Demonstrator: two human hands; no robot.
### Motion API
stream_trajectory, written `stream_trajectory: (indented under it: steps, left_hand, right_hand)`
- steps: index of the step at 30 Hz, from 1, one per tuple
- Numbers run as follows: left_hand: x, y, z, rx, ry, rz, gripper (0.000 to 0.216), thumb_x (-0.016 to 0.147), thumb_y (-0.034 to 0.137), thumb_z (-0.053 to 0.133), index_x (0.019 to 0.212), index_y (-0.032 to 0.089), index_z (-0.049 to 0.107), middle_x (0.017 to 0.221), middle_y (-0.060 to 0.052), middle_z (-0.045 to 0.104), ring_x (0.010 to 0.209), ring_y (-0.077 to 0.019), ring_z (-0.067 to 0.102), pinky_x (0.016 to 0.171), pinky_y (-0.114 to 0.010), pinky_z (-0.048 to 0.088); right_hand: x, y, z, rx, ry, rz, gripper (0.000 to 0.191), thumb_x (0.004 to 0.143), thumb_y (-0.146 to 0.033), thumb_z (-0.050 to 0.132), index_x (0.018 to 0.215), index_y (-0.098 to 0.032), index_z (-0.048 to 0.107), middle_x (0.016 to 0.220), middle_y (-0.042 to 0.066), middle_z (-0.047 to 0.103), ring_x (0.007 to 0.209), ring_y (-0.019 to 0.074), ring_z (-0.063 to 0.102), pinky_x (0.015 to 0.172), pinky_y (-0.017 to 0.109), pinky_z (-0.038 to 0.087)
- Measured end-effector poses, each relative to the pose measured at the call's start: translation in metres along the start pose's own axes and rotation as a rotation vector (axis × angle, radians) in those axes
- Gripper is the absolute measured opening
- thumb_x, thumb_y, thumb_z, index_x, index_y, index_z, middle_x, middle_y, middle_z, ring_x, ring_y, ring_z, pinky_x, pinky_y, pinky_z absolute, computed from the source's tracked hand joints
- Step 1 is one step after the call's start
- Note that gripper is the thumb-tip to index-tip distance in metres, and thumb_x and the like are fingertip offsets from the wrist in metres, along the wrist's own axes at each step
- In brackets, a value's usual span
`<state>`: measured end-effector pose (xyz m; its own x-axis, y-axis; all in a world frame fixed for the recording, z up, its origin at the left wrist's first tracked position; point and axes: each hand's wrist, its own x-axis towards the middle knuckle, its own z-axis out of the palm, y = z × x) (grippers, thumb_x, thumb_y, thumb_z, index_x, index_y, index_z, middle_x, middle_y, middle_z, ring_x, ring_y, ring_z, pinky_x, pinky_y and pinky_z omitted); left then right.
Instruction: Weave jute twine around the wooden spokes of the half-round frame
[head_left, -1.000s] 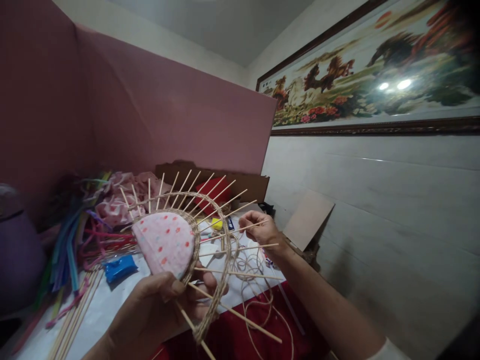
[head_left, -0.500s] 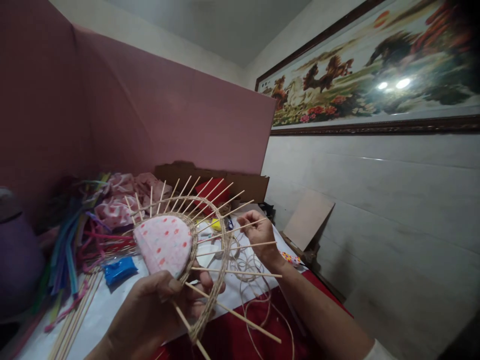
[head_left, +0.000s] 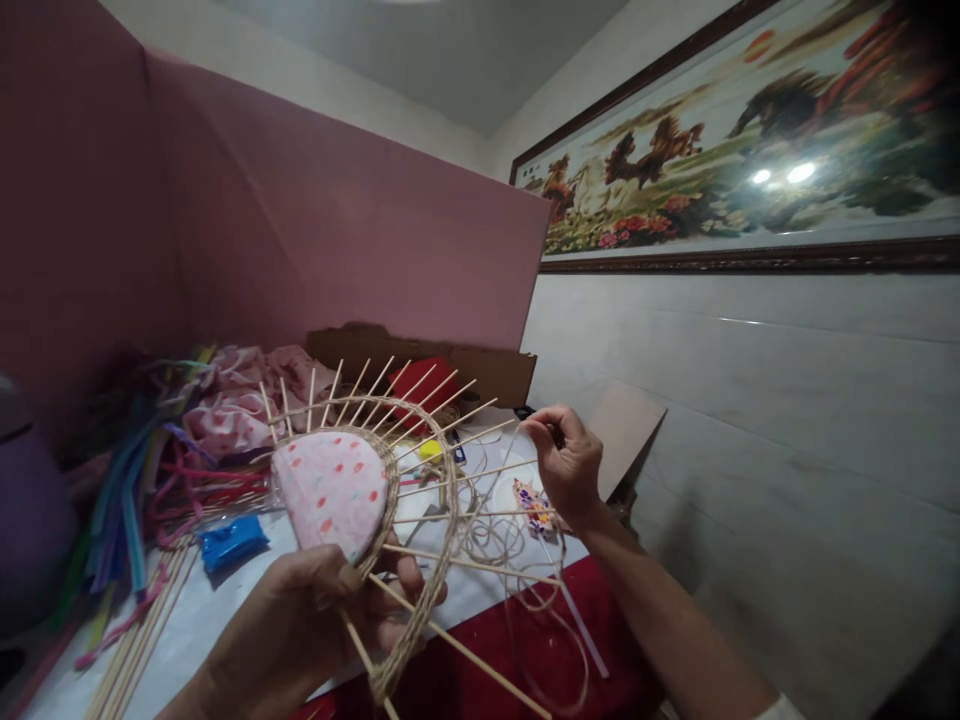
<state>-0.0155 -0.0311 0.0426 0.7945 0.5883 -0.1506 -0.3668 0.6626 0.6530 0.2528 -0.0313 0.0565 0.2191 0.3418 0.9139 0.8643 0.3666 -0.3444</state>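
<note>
My left hand (head_left: pixel 322 610) grips the lower edge of a half-round stick-and-twine frame (head_left: pixel 391 500), thumb on the front and fingers behind. Pink cloth with red spots (head_left: pixel 330 490) covers its middle, and thin wooden sticks (head_left: pixel 491 645) radiate outward through a woven outer ring of twine (head_left: pixel 452 480). To the right of the ring, my right hand (head_left: pixel 566 460) is closed in a pinch on a strand of twine (head_left: pixel 504 446) that runs towards the frame. Loose loops of twine (head_left: pixel 487 540) hang or lie below, behind the stick ends.
A blue packet (head_left: pixel 232 543), loose sticks (head_left: pixel 142 640) and coloured pipe cleaners (head_left: pixel 124 510) lie at left. Behind are crumpled pink cloth (head_left: pixel 232 400) and a cardboard piece (head_left: pixel 487 375). A patterned item on a white stick (head_left: pixel 585 630) lies at right, near a leaning board (head_left: pixel 626 430).
My right hand has moved right and slightly up, away from the stick ends, drawing the twine out. The frame has shifted slightly, still in my left hand.
</note>
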Motion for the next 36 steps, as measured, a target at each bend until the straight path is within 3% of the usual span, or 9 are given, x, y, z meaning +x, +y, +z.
stream_trajectory:
  steps: [4, 7, 13, 17, 20, 25, 32, 36]
  left_hand:
    - [0.002, -0.001, -0.007, 0.116, -0.116, -0.084, 0.027, 0.064, 0.012, 0.044, 0.071, 0.005, 0.069, 0.076, -0.012, 0.070, 0.060, -0.0181, 0.063, 0.064, -0.027, 0.047]
    - [0.005, -0.002, -0.016, 0.129, -0.162, -0.100, 0.028, 0.064, 0.013, 0.045, 0.074, 0.005, 0.070, 0.079, -0.014, 0.070, 0.064, -0.0195, 0.064, 0.065, -0.028, 0.047]
    - [0.009, -0.006, -0.032, 0.048, -0.222, -0.086, 0.028, 0.061, 0.013, 0.047, 0.077, 0.005, 0.069, 0.085, -0.014, 0.069, 0.065, -0.0223, 0.065, 0.064, -0.031, 0.049]
    - [0.008, -0.009, -0.031, 0.005, -0.318, -0.129, 0.030, 0.063, 0.014, 0.047, 0.081, 0.006, 0.070, 0.085, -0.013, 0.069, 0.068, -0.0248, 0.067, 0.064, -0.032, 0.049]
    - [0.006, -0.011, -0.027, -0.036, -0.373, -0.087, 0.028, 0.061, 0.009, 0.046, 0.074, 0.011, 0.070, 0.080, -0.009, 0.071, 0.066, -0.0261, 0.067, 0.061, -0.034, 0.050]
    - [0.004, -0.013, -0.028, -0.066, -0.378, -0.066, 0.025, 0.063, 0.005, 0.044, 0.060, 0.014, 0.067, 0.066, -0.004, 0.069, 0.066, -0.0265, 0.067, 0.062, -0.036, 0.051]
    - [0.004, -0.010, -0.021, 0.025, -0.327, 0.025, 0.033, 0.061, 0.008, 0.045, 0.083, 0.007, 0.071, 0.091, -0.013, 0.070, 0.079, -0.0242, 0.066, 0.072, -0.033, 0.050]
    - [0.003, -0.007, -0.015, 0.039, -0.265, 0.127, 0.022, 0.060, 0.007, 0.049, 0.058, 0.013, 0.069, 0.087, -0.006, 0.072, 0.085, -0.0213, 0.064, 0.082, -0.031, 0.048]
  right_hand:
    - [0.010, 0.000, -0.005, 0.015, -0.066, -0.044, 0.018, 0.080, -0.034, 0.061, 0.071, -0.019, 0.056, 0.063, -0.001, 0.054, 0.056, 0.0117, 0.046, 0.057, 0.025, 0.036]
    - [0.013, 0.005, -0.004, 0.091, -0.098, 0.014, 0.021, 0.078, -0.036, 0.063, 0.069, -0.019, 0.056, 0.062, -0.002, 0.053, 0.055, 0.0111, 0.045, 0.056, 0.024, 0.036]
    - [-0.004, 0.014, 0.018, 0.429, -0.125, 0.277, 0.024, 0.079, -0.041, 0.059, 0.070, -0.018, 0.055, 0.055, -0.005, 0.044, 0.048, 0.0082, 0.035, 0.045, 0.021, 0.028]
    - [-0.023, -0.003, 0.040, 0.770, -0.211, 0.537, 0.027, 0.077, -0.042, 0.060, 0.066, -0.019, 0.050, 0.049, -0.009, 0.034, 0.040, 0.0059, 0.024, 0.039, 0.020, 0.021]
    - [-0.031, -0.024, 0.050, 0.821, -0.274, 0.619, 0.026, 0.073, -0.040, 0.062, 0.064, -0.018, 0.053, 0.049, -0.007, 0.039, 0.042, 0.0060, 0.028, 0.040, 0.020, 0.023]
    - [-0.033, -0.048, 0.059, 0.932, -0.324, 0.705, 0.025, 0.067, -0.038, 0.067, 0.061, -0.018, 0.054, 0.048, -0.007, 0.039, 0.044, 0.0068, 0.030, 0.042, 0.020, 0.026]
    - [-0.037, -0.068, 0.058, 0.986, -0.371, 0.784, 0.024, 0.067, -0.038, 0.066, 0.061, -0.019, 0.054, 0.045, -0.008, 0.037, 0.041, 0.0064, 0.027, 0.038, 0.020, 0.020]
    - [-0.048, -0.081, 0.057, 1.093, -0.352, 0.924, 0.023, 0.068, -0.038, 0.066, 0.064, -0.019, 0.052, 0.050, -0.007, 0.041, 0.042, 0.0062, 0.029, 0.038, 0.019, 0.021]
